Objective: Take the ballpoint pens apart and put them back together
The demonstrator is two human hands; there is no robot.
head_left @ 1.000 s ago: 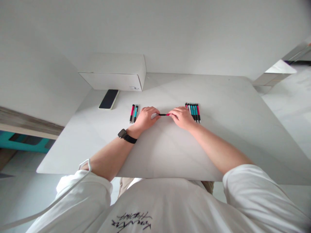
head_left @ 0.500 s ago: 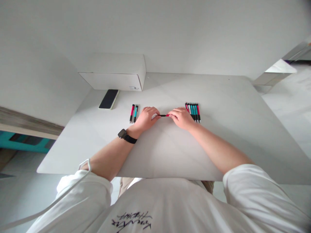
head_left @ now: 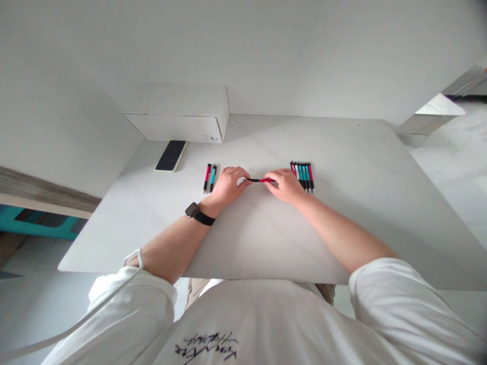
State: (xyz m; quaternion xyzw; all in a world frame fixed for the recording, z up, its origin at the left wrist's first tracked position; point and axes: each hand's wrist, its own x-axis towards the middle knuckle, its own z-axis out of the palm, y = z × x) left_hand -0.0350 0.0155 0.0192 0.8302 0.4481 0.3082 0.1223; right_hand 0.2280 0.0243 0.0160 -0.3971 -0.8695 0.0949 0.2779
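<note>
A red ballpoint pen (head_left: 265,180) with a black grip lies level between my two hands, just above or on the table. My left hand (head_left: 231,183) pinches its black grip end between thumb and fingers. At the other end, my right hand (head_left: 283,184) has thumb and fingers around the red barrel. Left of my left hand lie a red pen (head_left: 207,177) and a teal pen (head_left: 213,178), side by side. A row of several red, white and teal pens (head_left: 304,176) sits beside my right hand, which partly covers it.
The pens lie on a white table (head_left: 243,238). A white box (head_left: 171,126) stands at the back left against the wall, with a phone (head_left: 171,155) in front of it. A white cable (head_left: 95,306) runs along my left sleeve.
The fingers of my right hand have shifted on the pen, and more of its red barrel now shows. My left hand stays nearly in place. The other pens have not moved.
</note>
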